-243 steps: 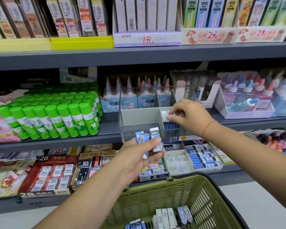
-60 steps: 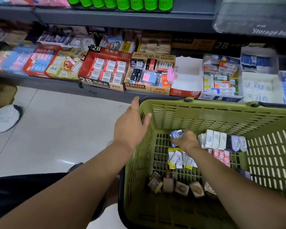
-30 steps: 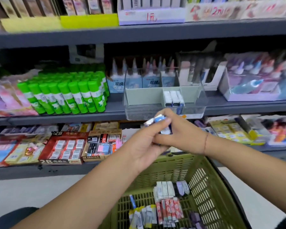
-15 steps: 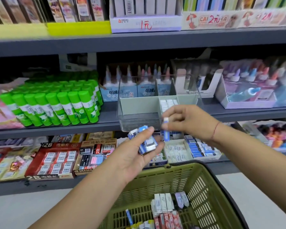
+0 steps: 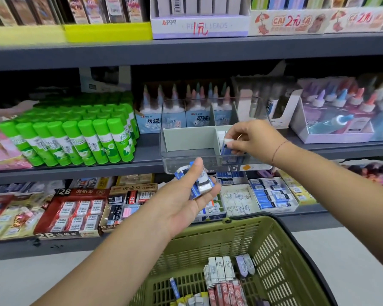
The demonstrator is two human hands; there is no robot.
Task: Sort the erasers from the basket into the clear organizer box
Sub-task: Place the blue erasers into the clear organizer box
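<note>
Bright, even shop light, soft shadows under shelves; edges bow and blur (wide-angle lens).

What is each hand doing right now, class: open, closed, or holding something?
Left hand: grips a bunch of blue-and-white wrapped erasers.
Right hand: pinches one blue-and-white eraser in the clear plastic organizer box.

The organizer box (image 5: pixel 187 141) is sitting on the middle shelf (image 5: pixel 142 159), with glue sticks (image 5: pixel 75 138) standing to its left and glue bottles (image 5: pixel 197 117) standing behind it. The right hand (image 5: pixel 252 138) is holding an eraser (image 5: pixel 227 147) inside the box's right-hand compartment, beside stored erasers (image 5: pixel 221 135). The left hand (image 5: pixel 181 202) is holding a bunch of erasers (image 5: pixel 199 184) just before and below the box. The basket (image 5: pixel 219 239) is sitting nearest, below both hands, with loose erasers (image 5: pixel 221 268) lying in it
</note>
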